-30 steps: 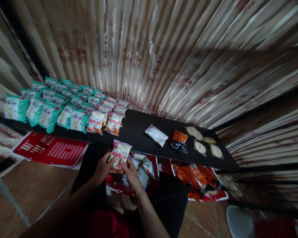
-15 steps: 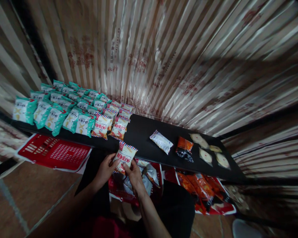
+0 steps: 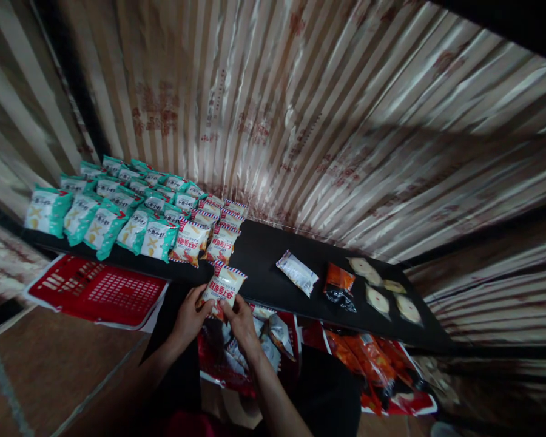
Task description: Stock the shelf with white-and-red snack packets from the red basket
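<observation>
A cream snack bag with red lettering and a striped top edge is held upright between both hands, over the front edge of the black shelf. My left hand grips its left side, fingers closed on it. On its lower right, my right hand pinches the bag with the thumb on its front. Just beyond stand matching cream bags in two short rows. Left of them, several teal-and-white snack bags stand in rows.
Lying on the shelf to the right are a pale striped-edge bag, an orange-and-black packet and several flat, round pale packets. Below the shelf are a red basket, a container of silvery bags and another of orange bags.
The held bag and both hands have shifted slightly left relative to the shelf. The view has tilted a little, so the shelf appears lower. Both hands keep their hold.
</observation>
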Motion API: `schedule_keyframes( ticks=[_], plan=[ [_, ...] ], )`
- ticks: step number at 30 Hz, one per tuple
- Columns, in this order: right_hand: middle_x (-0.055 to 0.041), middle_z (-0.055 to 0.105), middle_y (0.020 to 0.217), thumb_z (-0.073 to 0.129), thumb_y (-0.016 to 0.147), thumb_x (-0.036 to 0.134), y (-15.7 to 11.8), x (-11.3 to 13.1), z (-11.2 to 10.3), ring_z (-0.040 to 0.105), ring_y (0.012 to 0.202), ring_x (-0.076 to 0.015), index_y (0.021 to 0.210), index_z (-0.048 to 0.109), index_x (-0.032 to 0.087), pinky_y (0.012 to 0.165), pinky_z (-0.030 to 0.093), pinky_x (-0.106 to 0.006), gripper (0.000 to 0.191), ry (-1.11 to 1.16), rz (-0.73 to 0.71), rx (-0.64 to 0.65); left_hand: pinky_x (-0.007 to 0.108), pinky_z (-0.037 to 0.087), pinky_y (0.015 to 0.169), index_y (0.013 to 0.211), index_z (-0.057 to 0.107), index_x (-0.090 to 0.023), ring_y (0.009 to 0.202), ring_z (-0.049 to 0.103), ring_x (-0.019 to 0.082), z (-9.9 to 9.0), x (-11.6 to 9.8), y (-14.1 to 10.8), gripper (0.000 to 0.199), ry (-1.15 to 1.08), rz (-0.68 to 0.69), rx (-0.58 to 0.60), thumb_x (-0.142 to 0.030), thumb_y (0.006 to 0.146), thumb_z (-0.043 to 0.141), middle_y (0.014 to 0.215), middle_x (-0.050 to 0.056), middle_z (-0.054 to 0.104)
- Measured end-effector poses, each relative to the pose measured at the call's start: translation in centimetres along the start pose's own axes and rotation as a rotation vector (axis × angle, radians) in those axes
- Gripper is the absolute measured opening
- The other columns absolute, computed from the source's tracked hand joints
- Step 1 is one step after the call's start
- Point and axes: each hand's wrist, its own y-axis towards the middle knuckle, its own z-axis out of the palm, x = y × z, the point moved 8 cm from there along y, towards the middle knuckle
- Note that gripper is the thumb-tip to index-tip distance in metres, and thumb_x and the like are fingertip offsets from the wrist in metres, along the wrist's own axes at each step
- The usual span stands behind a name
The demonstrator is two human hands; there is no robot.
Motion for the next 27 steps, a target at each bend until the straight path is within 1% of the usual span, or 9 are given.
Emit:
schedule_keyframes(
  ticks=[4, 8, 11, 14, 18, 22, 24, 27],
  plan=[
    [-0.0045, 0.071, 0.087, 0.066, 0.072, 0.043, 0.0, -0.1, 0.2, 0.063, 0.08, -0.0218, 0.094, 0.065, 0.02, 0.078, 0.049, -0.035, 0.032, -0.044, -0.005, -0.004, 0.037, 0.049, 0.086, 0.109, 0.059, -0.017, 0.098, 0.061, 0.024, -0.3, 0.5, 0.0, 0.044, 0.009, -0.011, 0.005, -0.042, 0.072, 0.058, 0.108, 0.01, 0.061],
    [-0.0039, 0.071, 0.088, 0.067, 0.071, 0.041, 0.0, 0.2, 0.5, 0.064, 0.081, -0.022, 0.093, 0.065, 0.021, 0.078, 0.049, -0.035, 0.029, -0.01, 0.004, 0.004, 0.038, 0.048, 0.089, 0.109, 0.059, -0.017, 0.1, 0.061, 0.024, -0.6, 0.8, -0.1, 0.043, 0.033, -0.014, -0.008, -0.041, 0.073, 0.058, 0.109, 0.01, 0.062],
    [-0.0033, 0.071, 0.089, 0.068, 0.07, 0.039, 0.2, 0.7, 0.7, 0.064, 0.083, -0.0222, 0.094, 0.065, 0.022, 0.079, 0.049, -0.035, 0.029, 0.024, -0.012, -0.004, 0.038, 0.048, 0.089, 0.11, 0.059, -0.019, 0.1, 0.061, 0.024, -0.7, 0.3, 0.0, 0.042, 0.07, 0.007, -0.021, -0.04, 0.074, 0.058, 0.109, 0.009, 0.063],
    [-0.003, 0.071, 0.089, 0.068, 0.07, 0.038, 0.7, 0.9, 0.6, 0.064, 0.082, -0.0219, 0.096, 0.065, 0.021, 0.078, 0.049, -0.034, 0.031, 0.048, -0.018, -0.026, 0.039, 0.049, 0.088, 0.112, 0.058, -0.02, 0.1, 0.06, 0.024, -0.7, -0.7, 0.2, 0.041, 0.149, 0.051, -0.028, -0.04, 0.077, 0.055, 0.109, 0.009, 0.063],
    [-0.0035, 0.071, 0.092, 0.067, 0.07, 0.036, 1.8, 1.4, 0.4, 0.064, 0.081, -0.0212, 0.097, 0.064, 0.02, 0.078, 0.049, -0.033, 0.032, 0.03, -0.047, -0.045, 0.041, 0.047, 0.092, 0.116, 0.055, -0.018, 0.106, 0.058, 0.025, -0.5, -2.1, 0.7, 0.04, 0.291, 0.137, -0.065, -0.038, 0.083, 0.049, 0.113, 0.011, 0.061],
    [-0.0038, 0.071, 0.095, 0.066, 0.071, 0.034, 3.2, 2.4, 0.0, 0.063, 0.084, -0.021, 0.099, 0.063, 0.019, 0.078, 0.049, -0.032, 0.032, -0.023, -0.099, -0.09, 0.045, 0.041, 0.099, 0.122, 0.051, -0.016, 0.116, 0.051, 0.026, -0.3, -3.5, 0.8, 0.042, 0.412, 0.295, -0.127, -0.038, 0.088, 0.043, 0.122, 0.013, 0.056],
    [-0.0035, 0.071, 0.097, 0.065, 0.071, 0.034, 4.0, 2.8, -0.2, 0.063, 0.085, -0.0209, 0.103, 0.063, 0.02, 0.079, 0.049, -0.031, 0.035, -0.062, -0.119, -0.123, 0.045, 0.039, 0.102, 0.126, 0.047, -0.016, 0.12, 0.047, 0.025, 0.2, -3.9, 0.6, 0.041, 0.453, 0.37, -0.117, -0.034, 0.09, 0.038, 0.127, 0.013, 0.053],
    [-0.003, 0.071, 0.099, 0.065, 0.072, 0.037, 5.1, 3.0, -0.1, 0.063, 0.086, -0.021, 0.105, 0.063, 0.021, 0.08, 0.048, -0.031, 0.037, -0.101, -0.133, -0.132, 0.045, 0.036, 0.105, 0.132, 0.041, -0.016, 0.127, 0.041, 0.024, 1.1, -4.1, 0.3, 0.043, 0.499, 0.453, -0.085, -0.03, 0.092, 0.035, 0.136, 0.014, 0.045]
  ],
)
